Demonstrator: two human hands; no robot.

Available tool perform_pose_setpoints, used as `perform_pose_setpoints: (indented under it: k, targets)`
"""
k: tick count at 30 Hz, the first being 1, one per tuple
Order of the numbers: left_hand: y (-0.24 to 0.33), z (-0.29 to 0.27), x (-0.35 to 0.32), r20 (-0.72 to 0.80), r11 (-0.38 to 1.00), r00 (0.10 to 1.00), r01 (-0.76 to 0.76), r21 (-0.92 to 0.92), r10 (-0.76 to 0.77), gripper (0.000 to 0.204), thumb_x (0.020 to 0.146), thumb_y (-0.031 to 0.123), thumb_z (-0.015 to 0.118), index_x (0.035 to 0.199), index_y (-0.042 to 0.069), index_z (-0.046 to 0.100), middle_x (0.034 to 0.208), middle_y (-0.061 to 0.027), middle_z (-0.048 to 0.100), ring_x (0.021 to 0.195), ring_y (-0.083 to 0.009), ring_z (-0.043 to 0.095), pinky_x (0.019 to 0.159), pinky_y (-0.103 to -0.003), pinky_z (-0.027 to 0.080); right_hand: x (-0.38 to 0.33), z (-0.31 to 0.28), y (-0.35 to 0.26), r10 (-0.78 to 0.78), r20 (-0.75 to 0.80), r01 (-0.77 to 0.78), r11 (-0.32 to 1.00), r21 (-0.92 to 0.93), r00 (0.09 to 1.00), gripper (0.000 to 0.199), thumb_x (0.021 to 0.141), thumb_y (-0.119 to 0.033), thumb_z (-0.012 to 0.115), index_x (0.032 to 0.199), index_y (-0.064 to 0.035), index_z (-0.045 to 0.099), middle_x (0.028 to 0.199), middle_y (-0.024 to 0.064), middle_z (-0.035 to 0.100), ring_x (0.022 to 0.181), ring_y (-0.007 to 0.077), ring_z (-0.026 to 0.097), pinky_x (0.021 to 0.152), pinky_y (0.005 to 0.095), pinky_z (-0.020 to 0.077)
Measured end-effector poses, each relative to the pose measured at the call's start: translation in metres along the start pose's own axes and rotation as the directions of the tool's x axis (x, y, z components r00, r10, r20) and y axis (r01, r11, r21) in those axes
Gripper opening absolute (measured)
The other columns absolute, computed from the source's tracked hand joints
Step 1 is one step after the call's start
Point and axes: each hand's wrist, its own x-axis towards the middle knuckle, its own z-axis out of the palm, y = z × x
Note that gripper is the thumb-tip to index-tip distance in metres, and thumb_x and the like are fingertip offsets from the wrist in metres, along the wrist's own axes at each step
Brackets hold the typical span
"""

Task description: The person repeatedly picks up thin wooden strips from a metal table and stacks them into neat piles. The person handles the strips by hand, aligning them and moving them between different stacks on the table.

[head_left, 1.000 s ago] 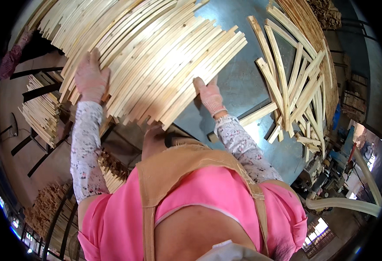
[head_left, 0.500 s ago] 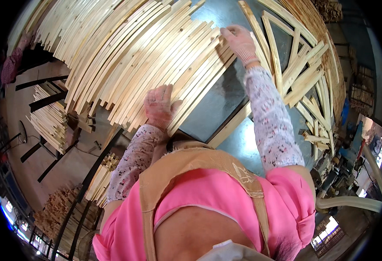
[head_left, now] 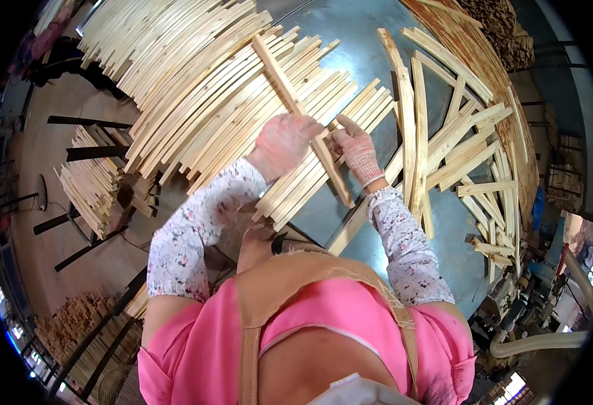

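Observation:
A long pale wooden slat [head_left: 290, 94] lies slantwise across a big stack of similar slats [head_left: 202, 88] on a grey metal table [head_left: 357, 34]. My left hand [head_left: 284, 143], in a dusty pink glove, grips the slat near its middle. My right hand [head_left: 356, 148], gloved the same way, is closed on the slat just to the right. The slat's lower end [head_left: 342, 196] sticks out over the table.
A loose heap of crossed slats [head_left: 452, 135] covers the table's right side. More slat bundles [head_left: 90, 185] rest on dark racks at the left, above a concrete floor. Another woodpile [head_left: 73, 324] sits at lower left. A hose and machinery [head_left: 539, 337] stand at lower right.
My hands were apart, one low on the stack and one at its far right edge. They have come together and now hold a single slat crosswise over the stack.

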Motion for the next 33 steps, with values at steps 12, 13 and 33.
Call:
perform_pose_setpoints:
  k: [12,13,33]
  targets:
    - [-0.041,-0.042,0.047,0.384,0.881,0.916,-0.275,0.384,0.118,0.022,0.098,0.036,0.071,0.096,0.014,0.076,0.090,-0.0095,0.078,0.087,-0.0305,0.077,0.078,-0.047,0.058,-0.018,-0.106,0.034,-0.354,-0.347,0.172,0.873,-0.457,0.868,0.048,0.102,-0.037,0.069,0.140,-0.0063,0.070,0.130,0.0246,0.074,0.127,0.0413,0.067,0.110,0.0431,0.0526]
    - [-0.039,-0.050,0.027,0.355,0.921,0.934,-0.109,0.373,-0.033,0.024,0.098,0.037,0.071,0.094,0.013,0.075,0.088,-0.0095,0.077,0.084,-0.0308,0.077,0.077,-0.047,0.058,-0.027,-0.131,0.024,-0.398,-0.411,0.031,0.749,-0.662,0.820,0.057,0.097,-0.039,0.074,0.141,-0.0038,0.067,0.134,0.0234,0.072,0.129,0.0406,0.065,0.113,0.0453,0.0506]
    - [-0.116,0.047,-0.070,-0.321,0.968,0.923,0.244,0.059,-0.213,0.069,0.095,0.037,0.071,0.155,0.010,0.055,0.158,-0.0162,0.052,0.148,-0.0343,0.047,0.122,-0.054,0.039,-0.119,0.017,0.081,0.151,-0.247,-0.257,0.835,-0.486,0.957,0.090,0.108,-0.047,0.055,0.166,0.0129,0.020,0.112,0.0336,0.074,0.098,0.0437,0.076,0.086,0.0491,0.0625]
